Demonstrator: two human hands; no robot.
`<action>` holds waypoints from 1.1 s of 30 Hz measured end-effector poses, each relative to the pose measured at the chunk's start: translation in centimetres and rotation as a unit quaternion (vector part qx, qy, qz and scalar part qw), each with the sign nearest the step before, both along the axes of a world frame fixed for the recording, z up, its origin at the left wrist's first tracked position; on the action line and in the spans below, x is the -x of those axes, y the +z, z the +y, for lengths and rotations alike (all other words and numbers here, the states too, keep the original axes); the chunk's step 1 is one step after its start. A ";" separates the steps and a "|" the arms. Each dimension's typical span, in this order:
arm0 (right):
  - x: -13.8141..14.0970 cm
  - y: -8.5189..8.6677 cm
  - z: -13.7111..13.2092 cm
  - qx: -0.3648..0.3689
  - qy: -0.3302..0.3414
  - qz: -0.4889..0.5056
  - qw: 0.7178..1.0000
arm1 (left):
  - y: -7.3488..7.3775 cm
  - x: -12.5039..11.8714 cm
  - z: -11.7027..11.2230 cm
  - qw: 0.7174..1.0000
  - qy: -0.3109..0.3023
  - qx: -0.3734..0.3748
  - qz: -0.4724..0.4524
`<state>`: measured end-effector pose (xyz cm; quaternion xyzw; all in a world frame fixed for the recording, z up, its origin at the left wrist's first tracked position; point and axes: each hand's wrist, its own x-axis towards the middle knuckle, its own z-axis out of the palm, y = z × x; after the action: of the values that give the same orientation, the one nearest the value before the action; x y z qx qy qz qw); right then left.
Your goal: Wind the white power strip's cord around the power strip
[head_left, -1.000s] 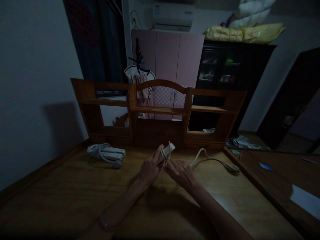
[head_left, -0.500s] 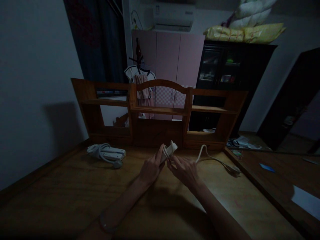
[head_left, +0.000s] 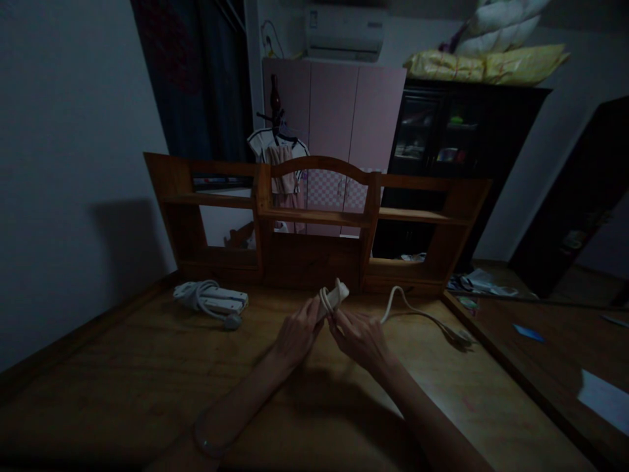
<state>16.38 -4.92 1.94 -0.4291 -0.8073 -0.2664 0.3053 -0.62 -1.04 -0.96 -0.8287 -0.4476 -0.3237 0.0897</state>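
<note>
My left hand is closed around a white power strip, holding it tilted above the wooden desk. A pale cord loops around the strip near my left fingers. My right hand pinches this cord at the strip's right side; the fingertips are partly hidden. From there the loose cord arches and runs right across the desk to its plug end. Another white power strip, with a grey cord wrapped about it and a plug, lies at the left.
A wooden shelf rack stands along the desk's far edge. A wall borders the left side. On the right, past a raised desk edge, a lower brown surface holds a blue card and white paper.
My left fingers have shifted slightly lower on the strip, and the cord loop shows more clearly. The whole view has moved a little; the other power strip lies as before.
</note>
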 end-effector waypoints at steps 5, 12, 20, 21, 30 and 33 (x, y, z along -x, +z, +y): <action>-0.1 -0.1 0.1 0.046 -0.010 0.005 0.999 | 0.7 0.4 0.1 0.997 0.078 0.028 -0.013; -0.5 -0.9 0.7 0.117 0.004 -0.040 0.992 | 0.9 2.4 1.7 0.981 0.184 0.061 -0.018; -0.9 0.0 -0.4 0.073 0.057 -0.109 0.990 | 0.2 1.0 0.6 0.986 0.127 0.063 0.084; -1.0 0.1 -0.5 0.064 0.064 -0.113 0.989 | 0.1 0.8 0.5 0.987 0.104 0.066 0.102; -5.5 1.8 0.8 0.081 0.037 -0.056 0.994 | 0.1 -0.6 -0.5 0.972 -0.114 -0.012 0.205; -6.6 2.5 0.8 0.110 0.034 -0.028 0.993 | 0.6 -0.7 -0.9 0.971 -0.139 -0.041 0.192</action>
<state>23.02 -4.12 4.43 -0.4247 -0.8539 -0.1771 0.2429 0.07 -1.91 -0.36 -0.9250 -0.2887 -0.1863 0.1623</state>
